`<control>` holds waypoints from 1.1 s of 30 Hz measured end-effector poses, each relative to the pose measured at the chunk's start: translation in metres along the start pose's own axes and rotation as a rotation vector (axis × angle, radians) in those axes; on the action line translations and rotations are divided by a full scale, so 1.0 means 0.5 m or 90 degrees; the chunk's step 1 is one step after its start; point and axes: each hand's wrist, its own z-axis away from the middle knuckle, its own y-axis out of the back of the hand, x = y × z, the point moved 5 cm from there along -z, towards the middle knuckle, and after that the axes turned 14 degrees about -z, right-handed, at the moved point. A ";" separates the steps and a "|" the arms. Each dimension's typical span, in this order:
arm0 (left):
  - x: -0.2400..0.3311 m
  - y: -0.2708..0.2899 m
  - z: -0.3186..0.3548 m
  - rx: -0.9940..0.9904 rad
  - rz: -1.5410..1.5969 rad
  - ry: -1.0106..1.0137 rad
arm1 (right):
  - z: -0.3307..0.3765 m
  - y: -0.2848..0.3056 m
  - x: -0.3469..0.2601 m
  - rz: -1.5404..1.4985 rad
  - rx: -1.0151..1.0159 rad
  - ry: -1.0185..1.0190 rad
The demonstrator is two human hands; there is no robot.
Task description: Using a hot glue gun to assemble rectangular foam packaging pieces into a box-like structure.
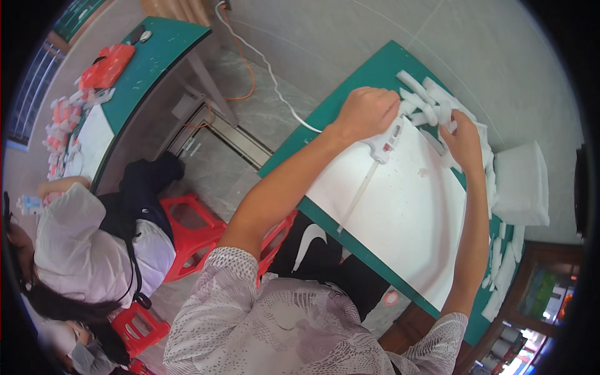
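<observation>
My left hand (pixel 367 114) is curled closed beside the pile of white foam strips (pixel 415 90) at the table's far side. What its fingers hold, if anything, is hidden. Just below it a white glue gun (pixel 386 142) rests over the white sheet (pixel 394 206), with a long translucent glue stick (pixel 359 199) sticking out of its rear toward me. Across from it, my right hand (pixel 464 142) has thumb and fingers closed on a white foam strip (pixel 445 115). Other strips lie close around both hands.
A white foam block or bag (pixel 520 184) stands right of the green table (pixel 359 78). More strips (pixel 500 262) lie along the right edge. A white cord (pixel 275 81) runs from the wall. At left, a seated person (pixel 94 250) works at another green table (pixel 165 47); red stools (pixel 187 231) stand between.
</observation>
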 end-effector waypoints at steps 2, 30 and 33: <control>0.002 0.013 -0.003 0.023 -0.005 0.000 | -0.007 0.013 0.021 -0.091 0.034 -0.002; -0.076 0.047 -0.002 0.149 0.111 0.394 | -0.033 0.044 -0.038 -0.299 0.068 -0.041; -0.070 0.045 0.000 0.140 0.072 0.349 | -0.033 0.017 -0.014 -0.120 0.069 -0.089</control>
